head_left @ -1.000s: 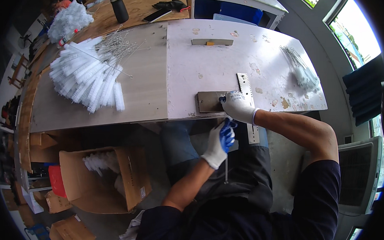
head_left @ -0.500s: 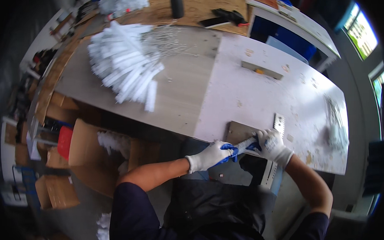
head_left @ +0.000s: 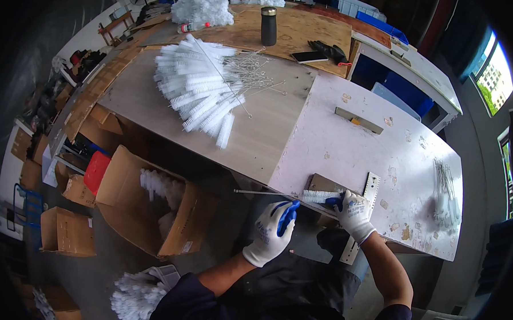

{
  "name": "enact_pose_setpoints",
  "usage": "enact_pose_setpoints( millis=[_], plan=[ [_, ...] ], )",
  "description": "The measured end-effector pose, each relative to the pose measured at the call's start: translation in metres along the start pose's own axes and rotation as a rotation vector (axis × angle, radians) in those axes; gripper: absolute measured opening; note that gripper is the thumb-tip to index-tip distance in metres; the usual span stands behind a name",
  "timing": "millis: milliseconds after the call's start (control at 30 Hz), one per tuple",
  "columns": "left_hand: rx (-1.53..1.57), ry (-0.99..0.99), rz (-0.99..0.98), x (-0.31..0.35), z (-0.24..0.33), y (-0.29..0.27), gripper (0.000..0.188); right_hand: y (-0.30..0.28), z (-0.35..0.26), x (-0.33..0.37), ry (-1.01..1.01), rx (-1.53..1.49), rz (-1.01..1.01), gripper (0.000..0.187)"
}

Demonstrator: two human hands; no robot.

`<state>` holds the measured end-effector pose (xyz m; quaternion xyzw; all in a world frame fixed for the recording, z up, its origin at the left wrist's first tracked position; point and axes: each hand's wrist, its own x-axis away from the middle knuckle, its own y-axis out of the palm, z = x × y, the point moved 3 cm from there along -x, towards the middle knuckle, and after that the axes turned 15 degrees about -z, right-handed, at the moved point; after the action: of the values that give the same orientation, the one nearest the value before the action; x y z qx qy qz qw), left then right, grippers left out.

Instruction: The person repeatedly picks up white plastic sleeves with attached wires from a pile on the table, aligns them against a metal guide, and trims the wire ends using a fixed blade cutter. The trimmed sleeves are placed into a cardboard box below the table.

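My right hand (head_left: 354,214), in a white glove with blue palm coating, pinches a white bristle brush (head_left: 321,196) by its bristled end. The brush's thin twisted-wire stem points left, past the table's front edge. Behind it lies a flat grey-brown metal block (head_left: 326,182). Right beside my right hand is a perforated metal strip (head_left: 372,184). Lower left of the brush is my left hand (head_left: 269,231), gloved alike. Its fingers are loosely curved, thumb apart, with nothing seen in them. The stem passes above it without touching.
A fanned pile of white brushes (head_left: 201,82) covers the table's left part. More brushes (head_left: 445,200) lie at the right edge. A metal bar (head_left: 358,120), a black tumbler (head_left: 268,28) and a phone (head_left: 309,57) sit farther back. A cardboard box (head_left: 126,191) stands lower left.
My left hand has let go of the brush and moved left and toward me. My right hand still holds the brush, its wire stem now showing. The whole view has shifted slightly.
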<state>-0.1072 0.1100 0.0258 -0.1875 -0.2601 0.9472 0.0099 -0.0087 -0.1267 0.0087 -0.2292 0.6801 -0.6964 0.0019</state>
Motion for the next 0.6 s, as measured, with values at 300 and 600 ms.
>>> enact_pose_setpoints(
  millis=[300, 600],
  plan=[
    [1.122, -0.539, 0.311, -0.055, -0.047, 0.067, 0.028, 0.003, -0.003, 0.001, 0.062, -0.038, 0.028, 0.038],
    [1.059, -0.575, 0.353, -0.155, -0.068, 0.098, 0.029, -0.001, 0.008, -0.012, -0.096, 0.023, 0.035, 0.037]
  ],
)
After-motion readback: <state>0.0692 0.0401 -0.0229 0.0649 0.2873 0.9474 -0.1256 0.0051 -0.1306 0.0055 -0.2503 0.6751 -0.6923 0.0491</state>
